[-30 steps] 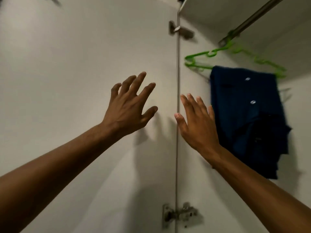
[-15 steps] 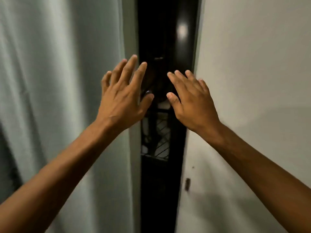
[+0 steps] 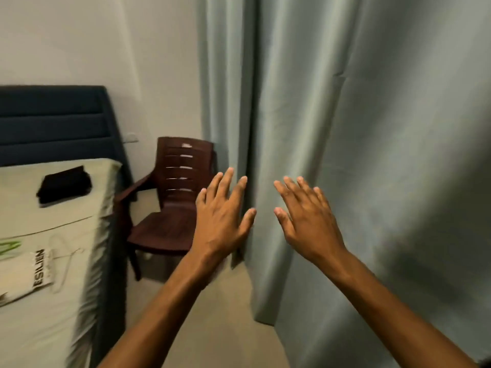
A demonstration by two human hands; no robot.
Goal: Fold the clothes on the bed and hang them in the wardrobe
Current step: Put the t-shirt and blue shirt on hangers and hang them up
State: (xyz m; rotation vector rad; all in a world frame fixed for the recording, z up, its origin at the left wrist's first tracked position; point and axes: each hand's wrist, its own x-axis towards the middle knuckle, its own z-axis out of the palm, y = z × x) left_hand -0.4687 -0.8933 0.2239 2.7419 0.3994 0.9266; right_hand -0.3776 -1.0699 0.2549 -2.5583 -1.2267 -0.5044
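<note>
My left hand and my right hand are both held out in front of me with fingers spread, holding nothing. The bed lies at the left with a pale sheet. On it sits a folded black garment near the headboard. A white garment with dark lettering lies nearer to me, with a pale hanger beside it and a green hanger at the left edge. The wardrobe is out of view.
A dark brown plastic chair stands between the bed and a long grey-green curtain that fills the right half. A dark blue headboard backs the bed. Beige floor runs between bed and curtain.
The view has swung left, away from the wardrobe with the blue shirt on a green hanger, past a dark gap, to the bed and curtain. Both hands stay spread and empty.
</note>
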